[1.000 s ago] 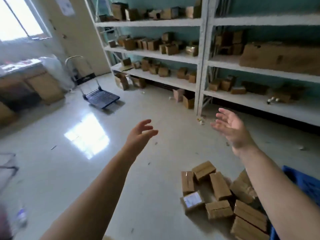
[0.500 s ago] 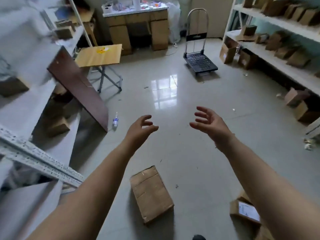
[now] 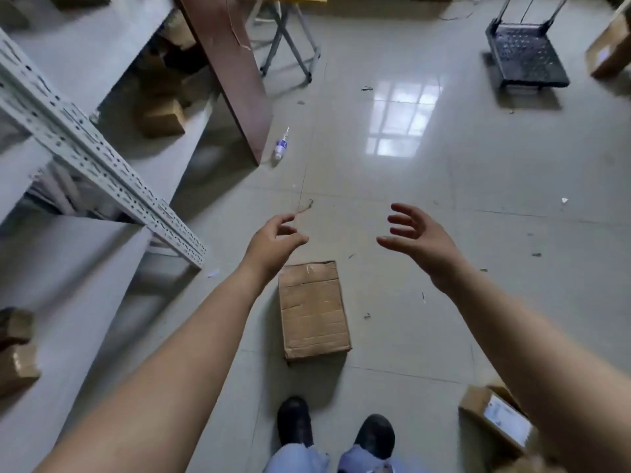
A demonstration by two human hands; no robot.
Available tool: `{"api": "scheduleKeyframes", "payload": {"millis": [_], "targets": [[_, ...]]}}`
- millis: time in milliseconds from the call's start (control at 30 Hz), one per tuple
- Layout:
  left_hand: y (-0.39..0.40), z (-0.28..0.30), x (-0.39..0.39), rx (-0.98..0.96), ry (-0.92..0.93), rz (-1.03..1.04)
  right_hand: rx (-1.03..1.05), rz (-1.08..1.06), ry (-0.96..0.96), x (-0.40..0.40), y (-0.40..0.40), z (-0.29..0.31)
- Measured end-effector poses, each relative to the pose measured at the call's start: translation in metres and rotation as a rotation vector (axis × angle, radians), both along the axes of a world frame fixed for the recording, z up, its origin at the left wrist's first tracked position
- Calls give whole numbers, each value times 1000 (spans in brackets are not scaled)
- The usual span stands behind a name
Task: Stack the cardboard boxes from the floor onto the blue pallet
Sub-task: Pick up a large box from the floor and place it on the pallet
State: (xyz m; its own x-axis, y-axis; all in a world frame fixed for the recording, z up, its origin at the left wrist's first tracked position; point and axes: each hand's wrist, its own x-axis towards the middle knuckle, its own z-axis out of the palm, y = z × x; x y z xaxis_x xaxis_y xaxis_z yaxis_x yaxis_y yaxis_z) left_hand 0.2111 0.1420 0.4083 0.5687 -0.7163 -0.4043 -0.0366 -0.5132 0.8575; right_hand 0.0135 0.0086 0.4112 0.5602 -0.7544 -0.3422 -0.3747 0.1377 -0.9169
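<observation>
A flat cardboard box [image 3: 313,310] lies alone on the tiled floor just ahead of my feet. My left hand [image 3: 273,242] hovers above its far left corner, fingers loosely curved and holding nothing. My right hand [image 3: 418,238] hangs in the air to the right of the box, fingers spread and empty. Another cardboard box with a white label [image 3: 495,413] sits at the lower right, partly behind my right forearm. The blue pallet is out of view.
Grey metal shelving [image 3: 88,145] with small boxes fills the left side. A brown board [image 3: 235,66] leans against it, with a plastic bottle [image 3: 281,147] on the floor beside it. A black hand cart [image 3: 526,56] stands at the far right, a folding table [image 3: 290,32] at the top.
My view has swung left and tipped down, away from the box pile and pallet. The lone flat box now lies between my raised hands, and my shoes have come into sight.
</observation>
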Motion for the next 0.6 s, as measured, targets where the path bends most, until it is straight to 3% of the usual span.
{"api": "scheduleKeyframes", "payload": {"millis": [433, 600], "targets": [[53, -412, -15, 356, 99, 152, 251, -38, 268, 23, 35, -413], [79, -539, -23, 429, 38, 277, 194, 82, 447, 29, 61, -553]]}}
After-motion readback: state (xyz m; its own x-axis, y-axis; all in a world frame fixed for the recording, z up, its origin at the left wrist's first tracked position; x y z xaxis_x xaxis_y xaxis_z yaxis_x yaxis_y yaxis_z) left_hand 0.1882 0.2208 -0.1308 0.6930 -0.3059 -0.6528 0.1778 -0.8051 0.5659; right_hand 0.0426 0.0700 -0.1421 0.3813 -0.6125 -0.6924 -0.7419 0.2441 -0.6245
